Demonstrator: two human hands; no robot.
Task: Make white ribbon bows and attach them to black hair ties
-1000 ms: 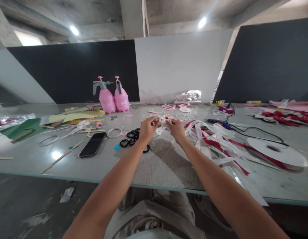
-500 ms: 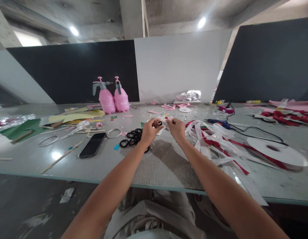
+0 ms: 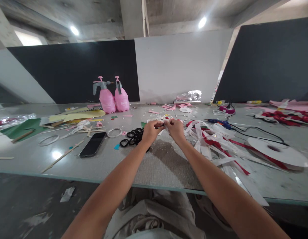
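Both hands meet above the middle of the table, fingertips almost touching. My left hand (image 3: 152,130) is closed in a pinch around a black hair tie (image 3: 159,125), mostly covered by the fingers. My right hand (image 3: 175,129) pinches a small whitish piece against it; its kind is hidden by the fingertips. Just beyond the fingers lies a heap of small white pieces (image 3: 159,118) with a red spot and a yellow spot. Beside my left wrist sits a pile of black hair ties (image 3: 135,135). White and red ribbons (image 3: 202,136) lie tangled to the right of my right hand.
A smartphone (image 3: 92,145), white rings (image 3: 114,132) and wooden sticks lie left. Two pink spray bottles (image 3: 121,99) stand at the back. On the right are a blue glue gun (image 3: 220,123) with a black cord and a white ribbon spool (image 3: 275,151). Scraps litter the table (image 3: 114,169).
The fingertips of both hands have come closer together. The black hair tie, clearly seen in my left fingers before, is now mostly hidden. The red spot behind the hands shows more plainly.
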